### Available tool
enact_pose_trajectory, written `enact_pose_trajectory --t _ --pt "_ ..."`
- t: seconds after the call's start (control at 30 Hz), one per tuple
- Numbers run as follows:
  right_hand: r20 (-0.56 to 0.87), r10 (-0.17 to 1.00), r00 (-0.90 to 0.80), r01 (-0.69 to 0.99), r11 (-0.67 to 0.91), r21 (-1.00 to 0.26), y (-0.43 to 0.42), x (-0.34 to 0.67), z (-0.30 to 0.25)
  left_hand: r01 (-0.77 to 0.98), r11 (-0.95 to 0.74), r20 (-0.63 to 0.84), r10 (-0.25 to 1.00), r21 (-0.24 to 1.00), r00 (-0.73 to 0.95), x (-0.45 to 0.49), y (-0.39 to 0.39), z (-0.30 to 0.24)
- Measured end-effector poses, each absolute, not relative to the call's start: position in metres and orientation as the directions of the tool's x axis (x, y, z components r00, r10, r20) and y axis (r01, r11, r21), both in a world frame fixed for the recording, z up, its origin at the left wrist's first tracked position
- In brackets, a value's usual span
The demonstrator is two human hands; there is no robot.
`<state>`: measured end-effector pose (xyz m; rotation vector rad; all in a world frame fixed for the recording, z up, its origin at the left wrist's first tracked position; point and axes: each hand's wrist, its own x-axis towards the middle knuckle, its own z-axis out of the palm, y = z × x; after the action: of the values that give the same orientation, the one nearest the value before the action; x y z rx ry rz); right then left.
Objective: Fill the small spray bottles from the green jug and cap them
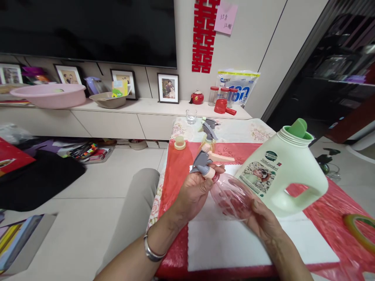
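A clear pinkish spray bottle [231, 197] lies tilted between my two hands above a white sheet [225, 246]. My left hand [197, 191] is closed around its neck, just below the grey and peach trigger head [202, 160]. Around the bottle's base my right hand [260, 218] is wrapped. Close on the right stands a large pale green detergent jug [281, 168], uncapped, with a green spout showing in its mouth. Behind my left hand, another spray bottle [208, 145] with a grey trigger head stands upright, partly hidden. A pale yellowish cap [179, 143] sits to its left.
A small glass [191, 116] stands near the table's far edge. At the right lies a roll of tape [361, 230] on the red plastic cover [331, 207]. Beyond the table, a low cabinet [117, 123] holds a pink basin [52, 95], picture frames and several red-lidded jars.
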<state>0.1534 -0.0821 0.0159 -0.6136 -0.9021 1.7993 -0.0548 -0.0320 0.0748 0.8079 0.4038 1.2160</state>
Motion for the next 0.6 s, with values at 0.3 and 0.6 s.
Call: enact_pose_trajectory --t 0.3,0.6 --pt "0.056 0.983 -0.175 -0.363 -0.012 -0.932 -0.08 0.152 0.014 -0.613 0.097 0.035 0.979 0.784 0.2 -0.055 -0.031 0.067" --pt "0.009 0.992 -0.127 -0.344 -0.035 -0.938 -0.083 0.155 0.02 -0.659 0.035 0.053 0.992 0.751 0.113 -0.078 -0.02 0.083"
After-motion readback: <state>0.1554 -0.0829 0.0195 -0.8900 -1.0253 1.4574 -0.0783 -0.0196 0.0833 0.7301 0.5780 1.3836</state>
